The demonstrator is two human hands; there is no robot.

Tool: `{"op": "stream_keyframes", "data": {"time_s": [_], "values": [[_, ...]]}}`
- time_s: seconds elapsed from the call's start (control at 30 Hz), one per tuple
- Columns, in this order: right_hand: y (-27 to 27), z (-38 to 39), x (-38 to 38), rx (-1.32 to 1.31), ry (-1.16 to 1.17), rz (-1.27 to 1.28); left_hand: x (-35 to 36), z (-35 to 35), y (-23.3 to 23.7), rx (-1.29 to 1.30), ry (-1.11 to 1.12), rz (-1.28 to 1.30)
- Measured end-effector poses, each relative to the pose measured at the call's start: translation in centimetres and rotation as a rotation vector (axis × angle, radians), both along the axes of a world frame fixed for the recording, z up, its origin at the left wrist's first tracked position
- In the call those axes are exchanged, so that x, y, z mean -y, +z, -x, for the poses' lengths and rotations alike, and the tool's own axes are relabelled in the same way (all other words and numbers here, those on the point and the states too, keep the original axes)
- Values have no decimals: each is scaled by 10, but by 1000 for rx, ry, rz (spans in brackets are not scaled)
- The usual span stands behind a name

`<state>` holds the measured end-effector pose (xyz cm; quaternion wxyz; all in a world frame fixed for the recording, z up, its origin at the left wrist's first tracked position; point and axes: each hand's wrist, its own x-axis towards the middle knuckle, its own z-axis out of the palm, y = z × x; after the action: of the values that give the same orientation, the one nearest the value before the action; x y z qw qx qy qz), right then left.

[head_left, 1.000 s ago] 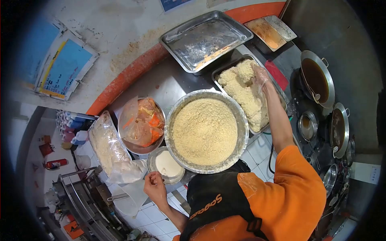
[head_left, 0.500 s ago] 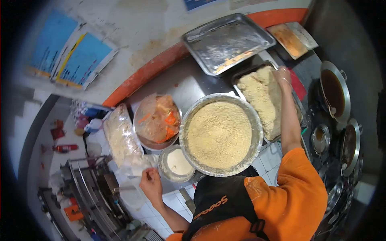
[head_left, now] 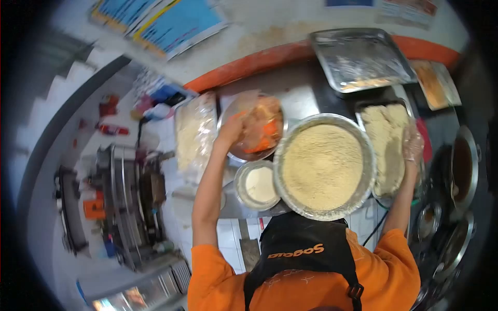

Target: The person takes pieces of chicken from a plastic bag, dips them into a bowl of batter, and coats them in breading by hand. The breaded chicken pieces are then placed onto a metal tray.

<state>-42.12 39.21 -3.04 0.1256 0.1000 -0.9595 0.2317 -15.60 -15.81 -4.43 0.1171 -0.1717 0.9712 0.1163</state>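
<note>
Left hand (head_left: pixel 233 129) over to the plastic bag (head_left: pixel 263 123), right hand (head_left: pixel 413 142) at the tray (head_left: pixel 381 102), grips unclear.

- Wall (head_left: pixel 270 28): off-white, stained; orange band (head_left: pixel 249 70) along lower edge.
- Blue posted sheets (head_left: pixel 179 26) on wall.
- Worktable (head_left: pixel 298 98): metal, reflecting light.
- Floor (head_left: pixel 225 236): white tiles.
- Metal rack (head_left: pixel 124 192), left side.

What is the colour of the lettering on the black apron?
The lettering on the black fabric apron is orange, clearest in the head view.
</note>
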Motion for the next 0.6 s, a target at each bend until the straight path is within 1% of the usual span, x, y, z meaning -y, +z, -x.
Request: {"op": "stream_keyframes", "data": {"time_s": [0.03,0.07,0.1,0.13,0.17,0.2,0.23,0.27,0.3,0.33,0.37,0.4,0.43,0.47,0.5,0.53,0.57,0.6], "values": [[18,-20,-6,192,-93,-16,-14,4,10,-9,-71,84],[11,-34,-16,144,-56,-31,-31,6,27,-23,-149,160],[4,-47,-24,98,-15,-53,-40,12,34,88,-97,134],[17,-69,-22,92,39,66,-37,9,15,-37,-89,183],[28,-89,-13,82,107,191,55,-9,-120,-159,77,-290],[29,-107,-8,85,139,256,-4,3,-39,55,-171,319],[28,-124,-2,85,180,330,-7,9,-40,47,-203,316],[32,-139,3,80,154,330,-6,11,-40,167,-177,350],[36,-152,8,149,172,357,-6,11,-38,289,-143,389],[40,-161,13,219,193,387,-8,10,-31,284,-159,396],[43,-168,17,218,180,392,-9,4,-23,98,-159,280],[47,-174,21,202,230,397,-11,1,-11,-87,-152,161],[53,-177,26,186,284,403,-12,3,7,-86,-156,166],[64,-180,32,325,253,371,-11,3,25,-84,-62,22],[69,-182,36,330,272,377,-6,-1,37,-83,45,-118],[72,-181,44,261,328,378,-4,-3,51,-111,174,-263],[73,-179,55,192,397,384,-2,-9,65,-207,166,-172],[69,-175,62,146,483,377,-7,-16,78,-328,211,-231]]}}
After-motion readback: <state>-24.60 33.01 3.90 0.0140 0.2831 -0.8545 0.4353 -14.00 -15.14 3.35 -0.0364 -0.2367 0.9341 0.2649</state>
